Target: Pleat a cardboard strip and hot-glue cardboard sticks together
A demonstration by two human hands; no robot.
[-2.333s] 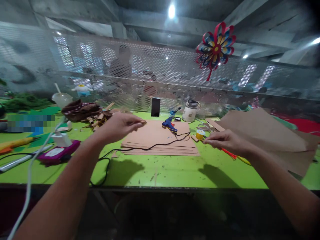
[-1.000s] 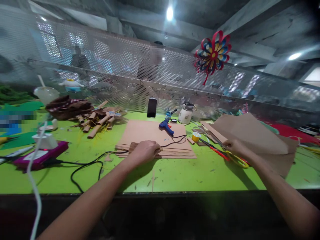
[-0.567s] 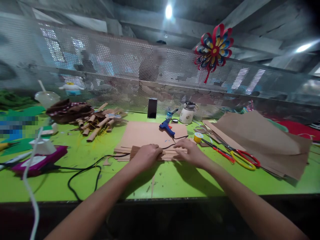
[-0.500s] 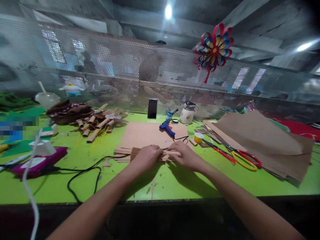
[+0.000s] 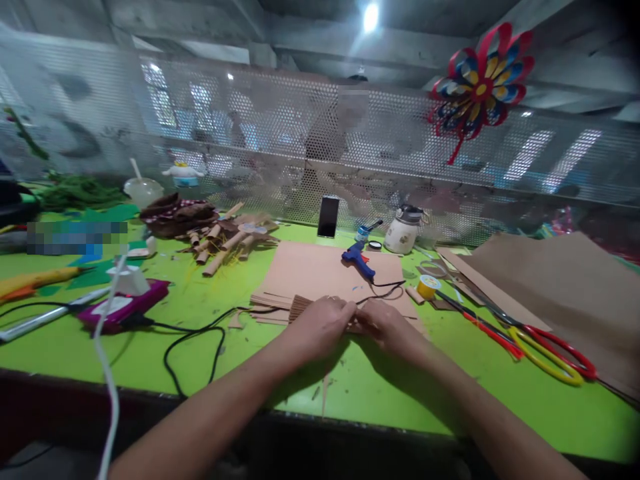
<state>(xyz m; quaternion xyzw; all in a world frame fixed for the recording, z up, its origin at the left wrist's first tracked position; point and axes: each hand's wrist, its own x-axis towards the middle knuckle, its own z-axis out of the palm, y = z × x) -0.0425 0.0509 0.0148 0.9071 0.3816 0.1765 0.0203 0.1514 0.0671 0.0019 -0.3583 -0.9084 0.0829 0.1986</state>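
Note:
My left hand is closed over a pleated brown paper strip, whose folded ridges show at the hand's left side. Close beside it, my right hand has its fingers curled and pinched at the strip's right end, the fingertips of both hands nearly meeting. The part of the strip between them is mostly hidden. Beneath lies a stack of brown paper sheets on the green table. A blue glue gun rests on the stack just beyond my hands, its black cord trailing near my right hand.
Long scissors with red and yellow handles lie at right, beside large brown paper. A yellow tape roll, white jar and upright phone stand behind. Rolled paper tubes and a purple power strip are left.
The whole view has swung left, so things sit further right in the picture. My right hand's fingers have curled in and moved closer to my left hand.

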